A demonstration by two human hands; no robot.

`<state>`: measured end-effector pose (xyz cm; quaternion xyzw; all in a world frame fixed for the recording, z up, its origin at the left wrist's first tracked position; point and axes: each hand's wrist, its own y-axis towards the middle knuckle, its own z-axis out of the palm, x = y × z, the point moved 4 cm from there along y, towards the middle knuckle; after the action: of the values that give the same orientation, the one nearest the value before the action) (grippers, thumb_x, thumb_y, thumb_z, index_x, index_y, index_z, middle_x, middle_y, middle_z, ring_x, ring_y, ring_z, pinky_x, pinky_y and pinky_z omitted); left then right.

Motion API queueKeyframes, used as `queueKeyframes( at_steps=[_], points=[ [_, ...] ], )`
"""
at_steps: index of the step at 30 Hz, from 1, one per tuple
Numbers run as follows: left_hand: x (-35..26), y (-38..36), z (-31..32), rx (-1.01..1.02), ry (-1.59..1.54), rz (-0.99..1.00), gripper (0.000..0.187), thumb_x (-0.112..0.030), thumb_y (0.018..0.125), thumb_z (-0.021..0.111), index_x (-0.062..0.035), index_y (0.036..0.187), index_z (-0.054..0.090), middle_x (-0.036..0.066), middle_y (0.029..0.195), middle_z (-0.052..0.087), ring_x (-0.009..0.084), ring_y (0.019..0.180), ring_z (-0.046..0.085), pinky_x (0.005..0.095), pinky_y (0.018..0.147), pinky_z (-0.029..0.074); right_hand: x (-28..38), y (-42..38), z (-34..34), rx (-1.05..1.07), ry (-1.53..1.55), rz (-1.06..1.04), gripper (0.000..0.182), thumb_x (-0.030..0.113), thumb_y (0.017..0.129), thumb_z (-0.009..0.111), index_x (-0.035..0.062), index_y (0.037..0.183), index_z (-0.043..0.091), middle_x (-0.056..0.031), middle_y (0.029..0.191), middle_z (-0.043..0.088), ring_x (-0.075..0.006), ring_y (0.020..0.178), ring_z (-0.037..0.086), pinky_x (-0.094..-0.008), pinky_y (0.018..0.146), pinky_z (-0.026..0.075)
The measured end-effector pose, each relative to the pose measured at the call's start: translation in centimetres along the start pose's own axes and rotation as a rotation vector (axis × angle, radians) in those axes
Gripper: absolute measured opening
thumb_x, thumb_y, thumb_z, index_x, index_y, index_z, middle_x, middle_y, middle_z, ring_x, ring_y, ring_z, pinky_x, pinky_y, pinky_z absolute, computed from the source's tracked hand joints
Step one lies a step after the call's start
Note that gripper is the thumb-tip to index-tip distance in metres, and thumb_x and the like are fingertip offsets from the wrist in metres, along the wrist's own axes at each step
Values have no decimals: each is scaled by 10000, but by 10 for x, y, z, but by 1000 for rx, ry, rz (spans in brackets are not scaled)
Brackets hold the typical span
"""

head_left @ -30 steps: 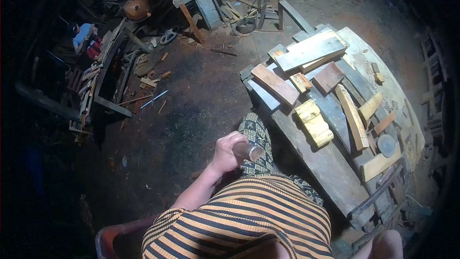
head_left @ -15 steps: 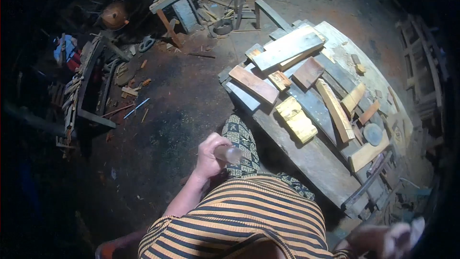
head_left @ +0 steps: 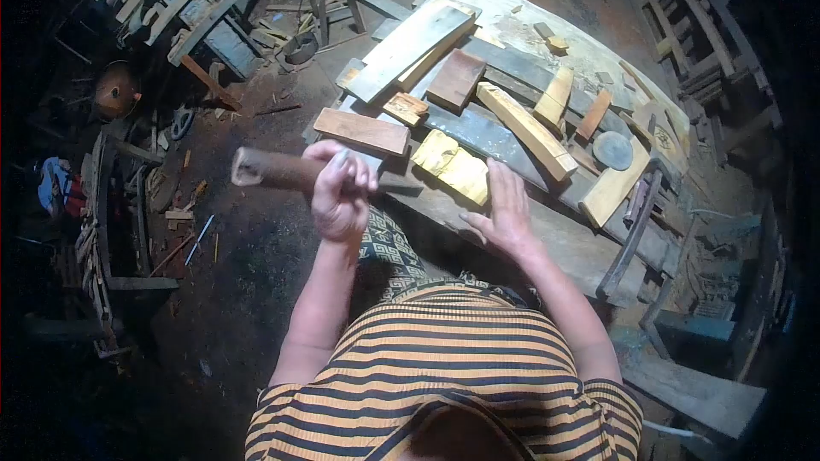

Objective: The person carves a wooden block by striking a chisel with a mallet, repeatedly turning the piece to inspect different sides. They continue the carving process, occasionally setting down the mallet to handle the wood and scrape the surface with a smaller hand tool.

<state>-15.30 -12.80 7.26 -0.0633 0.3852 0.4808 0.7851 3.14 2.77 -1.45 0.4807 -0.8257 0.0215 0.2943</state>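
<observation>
My left hand [head_left: 342,196] is closed around a brown wooden cylinder [head_left: 278,169], whose thick end points left, beyond the bench's near-left edge. With fingers spread, my right hand [head_left: 507,209] touches the right end of a yellow wood block [head_left: 450,166]. That block lies near the front edge of the bench [head_left: 555,243]. Just behind it are a small orange-brown block [head_left: 405,108] and a reddish plank piece [head_left: 362,131].
More wood pieces lie on the bench, among them a long pale beam [head_left: 527,131] and a grey-white board [head_left: 410,47]. A round grey disc [head_left: 612,150] sits at the right. Wooden racks [head_left: 209,30] stand at the back left, with scraps on the floor.
My right hand has come from the lower right to the yellow block. My left hand has risen toward the bench, and the cylinder now points left. The view has shifted.
</observation>
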Motion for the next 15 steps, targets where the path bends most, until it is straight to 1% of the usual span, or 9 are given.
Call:
queueKeyframes(
  at_steps=[1,3,5,6,7,9,12,13,15],
  points=[
    [11,5,4,-2,-7,-16,114,-109,874,525,-70,969,475,41,721,463,151,620,492,309,542,447,-3,2,6,-5,7,16,964,302,656,780,13,1403,244,-215,1338,350,-377,1219,356,-464,1034,299],
    [33,16,4,-38,-8,-39,103,-112,866,554,-86,940,488,25,696,473,141,599,499,311,539,448,-6,4,16,-46,1,39,934,277,652,780,9,1387,270,-209,1307,372,-374,1194,369,-463,1009,319],
    [53,27,3,-73,-19,-97,165,-125,850,599,-104,943,465,11,672,446,122,593,488,272,535,434,-10,4,20,-97,42,43,892,249,648,778,5,1362,301,-199,1259,400,-372,1155,389,-461,976,340],
    [61,32,3,-97,-17,-89,155,-125,847,609,-105,924,476,11,664,450,122,573,486,265,511,425,-10,5,20,-136,32,25,830,225,649,768,8,1326,341,-189,1216,422,-363,1120,408,-454,946,355],
    [69,37,2,-106,-36,-100,162,-123,844,615,-102,929,479,12,663,458,125,562,489,270,502,427,-10,5,20,-137,28,29,830,225,649,768,8,1326,341,-189,1216,422,-363,1120,408,-454,946,355],
    [83,46,1,-124,-92,-140,158,-127,839,622,-97,915,486,12,657,463,123,550,489,268,491,426,-10,6,20,-139,53,25,772,192,645,767,3,1284,379,-205,1184,445,-378,1088,430,-450,939,368],
    [99,57,0,-170,-80,-141,162,-139,831,633,-94,893,490,10,638,457,119,516,475,265,461,416,-10,8,19,-142,52,20,754,170,629,761,4,1266,392,-200,1152,458,-372,1067,441,-446,929,373],
    [103,61,-1,-168,-84,-146,162,-139,831,633,-94,893,490,10,638,457,119,516,475,265,461,416,-10,8,18,-143,48,25,754,170,629,761,4,1266,392,-200,1152,458,-372,1067,441,-446,929,373],
    [110,66,-5,-140,-52,-188,218,-164,822,629,-147,973,472,-10,657,468,131,519,471,287,477,391,-10,8,18,-141,56,19,754,155,621,756,4,1265,394,-197,1135,468,-368,1053,449,-441,927,375]
  ],
)
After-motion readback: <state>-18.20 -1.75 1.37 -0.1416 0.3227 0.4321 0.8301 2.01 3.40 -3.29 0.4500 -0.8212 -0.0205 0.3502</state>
